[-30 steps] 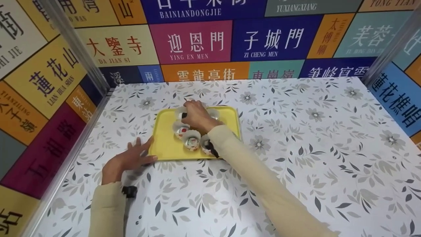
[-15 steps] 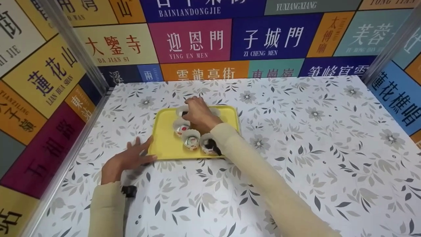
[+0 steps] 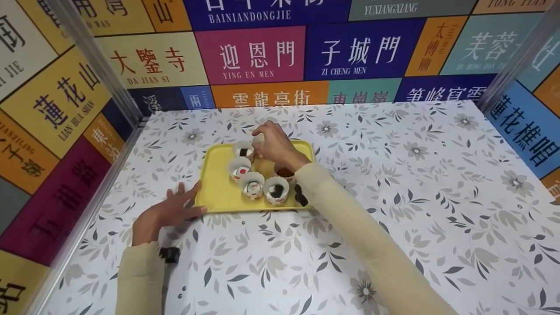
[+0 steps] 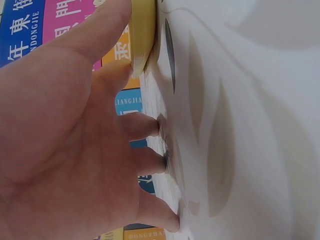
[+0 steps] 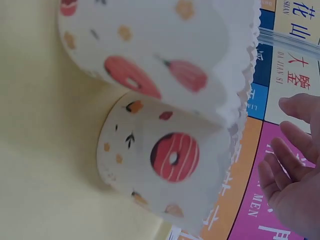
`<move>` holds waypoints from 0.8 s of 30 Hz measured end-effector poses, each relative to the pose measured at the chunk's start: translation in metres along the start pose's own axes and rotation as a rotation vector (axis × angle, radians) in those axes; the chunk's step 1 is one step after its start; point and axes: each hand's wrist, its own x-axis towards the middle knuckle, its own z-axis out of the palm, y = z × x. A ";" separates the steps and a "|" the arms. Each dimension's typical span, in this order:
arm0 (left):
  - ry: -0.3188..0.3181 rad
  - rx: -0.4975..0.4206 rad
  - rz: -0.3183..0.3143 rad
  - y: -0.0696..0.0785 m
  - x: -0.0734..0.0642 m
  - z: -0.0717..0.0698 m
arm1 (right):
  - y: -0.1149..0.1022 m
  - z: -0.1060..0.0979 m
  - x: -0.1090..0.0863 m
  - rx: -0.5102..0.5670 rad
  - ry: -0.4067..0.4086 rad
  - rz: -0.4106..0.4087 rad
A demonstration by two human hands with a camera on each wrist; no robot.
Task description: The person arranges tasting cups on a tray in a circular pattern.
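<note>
My left hand (image 3: 168, 214) steadies the left edge of a yellow tray (image 3: 218, 201). Thumb and index finger touch its rim, the other fingers spread on the cloth. Several white scalloped paper cups with small contents stand on the tray: one with a black-and-white piece (image 3: 243, 151), one with a red-and-white piece (image 3: 240, 170), one pale inside (image 3: 252, 187), one with a black piece (image 3: 276, 191) and one brown inside (image 3: 285, 170). Over the tray's back part is my right hand (image 3: 275, 142), fingers loosely bent. In the right wrist view, it holds nothing beside a doughnut-print paper cup (image 5: 172, 160).
White cloth (image 3: 393, 197) with grey leaves and flowers covers the table. Colourful panels with Chinese lettering (image 3: 253, 54) stand behind it and at both sides. A black wrist camera (image 3: 169, 254) sits by the left sleeve, another (image 3: 301, 195) over the tray's front right.
My right hand has moved a little right and up from the black-and-white-piece cup. The black-piece and brown-inside cups show more plainly now. The left hand has stayed at the tray edge.
</note>
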 end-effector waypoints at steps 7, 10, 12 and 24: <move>0.005 0.030 0.033 -0.001 0.000 0.001 | 0.006 -0.015 -0.014 0.055 0.020 0.010; 0.008 0.053 0.048 -0.001 0.000 0.001 | 0.009 -0.022 -0.020 0.073 0.037 -0.005; 0.009 0.057 0.057 0.000 0.000 0.000 | 0.011 -0.026 -0.025 0.088 0.050 -0.018; 0.008 0.015 0.030 0.000 -0.001 0.000 | 0.033 -0.037 -0.053 0.146 0.143 -0.021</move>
